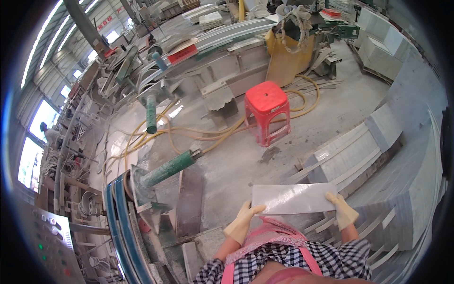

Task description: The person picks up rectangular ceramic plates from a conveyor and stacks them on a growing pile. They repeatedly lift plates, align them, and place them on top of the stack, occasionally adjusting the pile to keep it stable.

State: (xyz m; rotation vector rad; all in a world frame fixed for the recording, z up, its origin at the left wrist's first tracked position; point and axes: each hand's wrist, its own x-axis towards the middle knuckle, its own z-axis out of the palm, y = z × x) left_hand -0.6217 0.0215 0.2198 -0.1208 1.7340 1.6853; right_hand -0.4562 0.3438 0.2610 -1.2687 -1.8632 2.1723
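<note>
A pale grey, glossy rectangular stone slab (295,198) is held level in front of my body, between my two gloved hands. My left hand (243,221), in a cream rubber glove, grips the slab's left end, with the thumb lying along its near corner. At the opposite end my right hand (342,210), gloved alike, has its fingers closed over the edge. Light streaks reflect off the slab's upper face. The fingers beneath the slab are hidden.
A red plastic stool (266,102) stands ahead on the floor. Yellow hoses (222,140) snake behind it. Stacked stone slabs (350,146) line my right. On my left are a machine with blue belts (124,227), a green roller (170,169) and a control panel (45,241).
</note>
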